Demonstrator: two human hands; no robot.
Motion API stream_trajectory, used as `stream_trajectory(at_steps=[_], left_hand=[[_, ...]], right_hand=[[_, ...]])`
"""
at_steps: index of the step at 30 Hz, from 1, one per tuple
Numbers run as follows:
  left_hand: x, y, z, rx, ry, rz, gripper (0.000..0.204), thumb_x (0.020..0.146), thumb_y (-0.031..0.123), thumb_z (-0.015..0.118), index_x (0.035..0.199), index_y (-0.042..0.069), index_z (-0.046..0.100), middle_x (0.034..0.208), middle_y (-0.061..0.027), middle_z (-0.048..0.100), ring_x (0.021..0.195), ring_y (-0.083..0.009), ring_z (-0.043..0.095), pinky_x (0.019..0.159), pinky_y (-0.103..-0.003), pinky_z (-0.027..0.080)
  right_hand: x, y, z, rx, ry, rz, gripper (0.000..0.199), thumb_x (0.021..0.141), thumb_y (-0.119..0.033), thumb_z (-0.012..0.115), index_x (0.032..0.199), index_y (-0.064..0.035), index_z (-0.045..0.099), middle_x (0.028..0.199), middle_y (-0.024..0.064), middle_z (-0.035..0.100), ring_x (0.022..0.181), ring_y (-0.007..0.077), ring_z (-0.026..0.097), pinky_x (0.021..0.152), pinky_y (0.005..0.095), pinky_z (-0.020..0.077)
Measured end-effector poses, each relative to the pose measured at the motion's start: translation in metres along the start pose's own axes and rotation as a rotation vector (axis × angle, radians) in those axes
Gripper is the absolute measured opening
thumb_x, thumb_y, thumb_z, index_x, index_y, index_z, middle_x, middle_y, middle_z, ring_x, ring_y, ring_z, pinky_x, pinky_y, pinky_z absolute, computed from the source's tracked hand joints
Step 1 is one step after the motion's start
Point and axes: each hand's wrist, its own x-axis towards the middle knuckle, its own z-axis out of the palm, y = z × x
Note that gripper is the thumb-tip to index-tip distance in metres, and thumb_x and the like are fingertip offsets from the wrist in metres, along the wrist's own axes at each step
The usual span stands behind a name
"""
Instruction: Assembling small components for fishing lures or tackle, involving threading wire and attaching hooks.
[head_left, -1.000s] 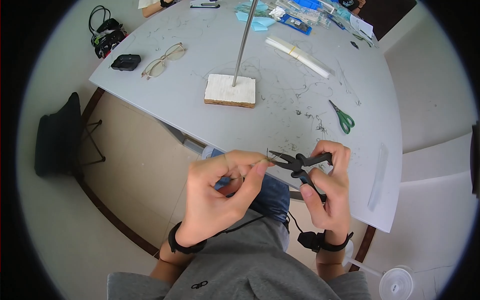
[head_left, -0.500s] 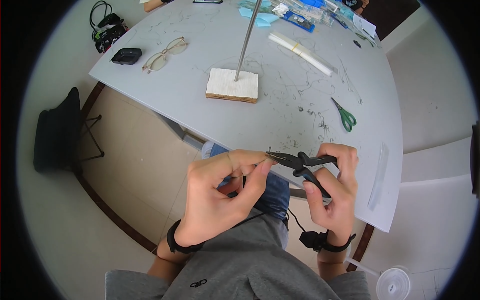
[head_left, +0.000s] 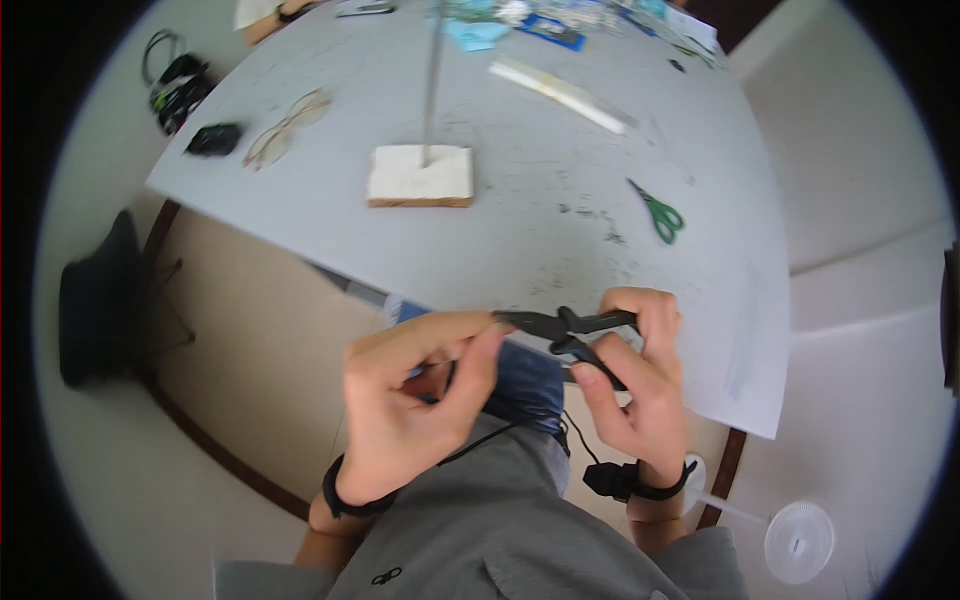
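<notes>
Right hand [head_left: 632,385] grips black pliers [head_left: 566,328] by the handles, just off the table's [head_left: 520,240] near edge, over the lap. Left hand [head_left: 415,400] pinches something tiny at the plier tips, can't tell what. Green scissors [head_left: 658,213] lie near the table's right edge; white block [head_left: 420,176] mid-table.

Probably a craft workroom: grey worktable [head_left: 520,230] with scissors [head_left: 658,212], rod stand [head_left: 421,172], scattered supplies.

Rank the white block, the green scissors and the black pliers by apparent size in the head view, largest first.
1. Black pliers, though nearness to the camera enlarges them, so their lead is unsure.
2. White block.
3. Green scissors.
</notes>
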Motion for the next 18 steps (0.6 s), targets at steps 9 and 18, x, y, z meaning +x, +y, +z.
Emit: stream_trajectory(at_steps=[9,18], left_hand=[[0.007,-0.004,0.018,-0.058,-0.052,-0.088,0.004,0.086,-0.002,0.060,0.086,-0.003,0.064,0.071,-0.0018,0.062,0.054,0.0002,0.043,0.047,-0.015,0.030],[0.008,-0.013,0.019,-0.076,-0.145,-0.108,0.003,0.084,-0.001,0.062,0.084,0.000,0.064,0.072,-0.0021,0.066,0.047,-0.0008,0.033,0.048,-0.016,0.029]], right_hand=[[-0.099,0.110,-0.111,-0.699,0.514,0.673,0.022,0.092,-0.019,0.057,0.087,0.0017,0.054,0.090,0.0153,0.055,0.082,0.0318,0.051,0.074,0.0388,0.0421],[-0.193,0.188,-0.099,-0.883,0.363,1.018,0.024,0.090,-0.025,0.059,0.090,-0.0009,0.056,0.100,0.0167,0.051,0.095,0.0354,0.050,0.075,0.0502,0.0397]])
